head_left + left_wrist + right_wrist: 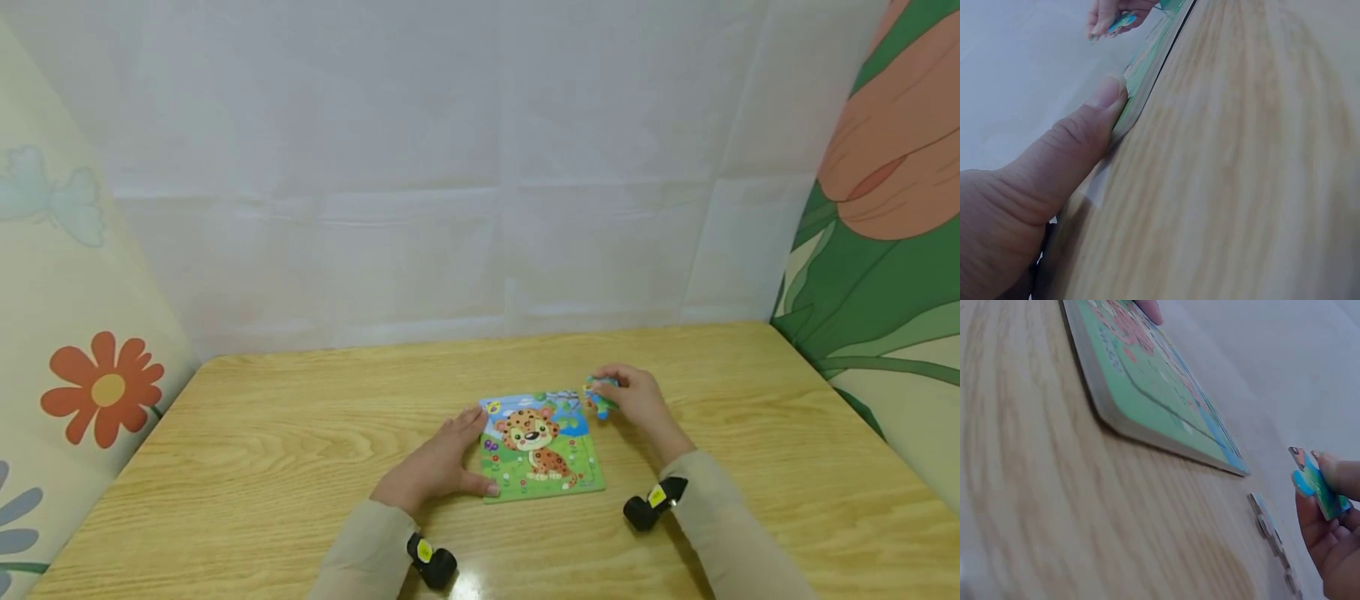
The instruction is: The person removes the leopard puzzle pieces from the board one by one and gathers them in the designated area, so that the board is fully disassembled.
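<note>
A square puzzle board [536, 450] with a cartoon leopard on green grass and blue sky lies flat on the wooden table. My left hand [444, 460] rests along its left side, thumb on the near left corner and fingers by the far left corner. In the left wrist view that thumb [1075, 147] presses on the board's green rim. My right hand [633, 402] pinches a blue and green puzzle piece [1322, 487] between thumb and fingers, just right of the board. Below it, more puzzle pieces [1270, 534] lie on the table, partly out of view.
The wooden table [300, 433] runs back to a white cloth [450, 167]. Painted flower panels [105, 390] stand at left and right. Each wrist carries a small black camera [435, 567].
</note>
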Demonstrator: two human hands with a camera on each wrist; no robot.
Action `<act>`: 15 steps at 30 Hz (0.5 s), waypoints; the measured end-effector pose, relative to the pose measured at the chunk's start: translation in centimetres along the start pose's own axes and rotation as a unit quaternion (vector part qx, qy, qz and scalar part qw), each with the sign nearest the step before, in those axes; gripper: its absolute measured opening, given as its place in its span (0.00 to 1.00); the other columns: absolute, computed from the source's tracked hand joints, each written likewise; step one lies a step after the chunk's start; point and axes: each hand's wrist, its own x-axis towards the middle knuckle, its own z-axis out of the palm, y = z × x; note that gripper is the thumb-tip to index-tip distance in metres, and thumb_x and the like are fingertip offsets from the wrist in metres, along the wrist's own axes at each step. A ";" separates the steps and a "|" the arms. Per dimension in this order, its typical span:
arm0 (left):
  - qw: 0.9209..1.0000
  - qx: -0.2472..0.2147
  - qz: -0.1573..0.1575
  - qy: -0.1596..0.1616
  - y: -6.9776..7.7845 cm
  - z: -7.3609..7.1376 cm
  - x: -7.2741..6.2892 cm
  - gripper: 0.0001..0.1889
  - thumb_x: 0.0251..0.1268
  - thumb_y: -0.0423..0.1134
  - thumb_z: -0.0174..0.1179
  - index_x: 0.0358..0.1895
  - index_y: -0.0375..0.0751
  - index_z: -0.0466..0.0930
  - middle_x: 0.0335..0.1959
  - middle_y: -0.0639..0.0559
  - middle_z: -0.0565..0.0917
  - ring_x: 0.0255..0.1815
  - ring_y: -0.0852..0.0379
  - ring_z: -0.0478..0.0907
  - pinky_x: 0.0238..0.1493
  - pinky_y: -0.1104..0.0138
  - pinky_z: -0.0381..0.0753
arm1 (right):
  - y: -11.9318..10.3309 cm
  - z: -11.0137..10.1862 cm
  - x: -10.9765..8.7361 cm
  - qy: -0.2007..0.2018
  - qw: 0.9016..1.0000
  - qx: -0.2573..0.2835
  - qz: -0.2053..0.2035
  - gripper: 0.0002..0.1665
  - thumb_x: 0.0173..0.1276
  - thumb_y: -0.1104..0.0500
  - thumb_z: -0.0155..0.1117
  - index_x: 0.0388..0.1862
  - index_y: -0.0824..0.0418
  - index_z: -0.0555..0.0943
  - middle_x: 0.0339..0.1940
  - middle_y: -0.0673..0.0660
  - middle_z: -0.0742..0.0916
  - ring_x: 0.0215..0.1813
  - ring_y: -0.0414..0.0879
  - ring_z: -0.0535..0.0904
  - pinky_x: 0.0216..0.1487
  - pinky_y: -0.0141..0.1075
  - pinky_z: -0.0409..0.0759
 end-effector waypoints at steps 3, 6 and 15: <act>1.000 0.000 -0.001 -0.001 0.0 0.0 0.0 0.56 0.39 0.53 0.72 0.71 0.35 0.51 0.75 0.43 0.46 0.74 0.41 0.41 0.72 0.49 0.43 | 0.1 -0.5 0.0 0.009 1.000 0.018 0.019 0.15 0.64 0.64 0.60 0.48 0.71 0.78 0.38 0.58 0.84 0.33 0.36 0.74 0.33 0.25 0.77; 1.000 -0.002 -0.002 -0.002 0.0 0.0 0.0 0.56 0.39 0.53 0.72 0.71 0.35 0.50 0.75 0.43 0.46 0.74 0.41 0.41 0.72 0.49 0.43 | 0.3 -0.9 0.0 0.023 0.999 0.039 0.029 0.16 0.64 0.65 0.60 0.49 0.72 0.77 0.36 0.54 0.83 0.32 0.34 0.74 0.33 0.25 0.78; 1.000 0.000 0.001 -0.003 -0.1 0.0 -0.1 0.56 0.39 0.54 0.72 0.72 0.37 0.50 0.75 0.44 0.46 0.74 0.40 0.41 0.72 0.49 0.43 | 0.6 -2.3 -0.2 0.052 0.997 0.042 0.038 0.16 0.68 0.62 0.57 0.50 0.72 0.77 0.39 0.54 0.82 0.35 0.35 0.73 0.32 0.24 0.77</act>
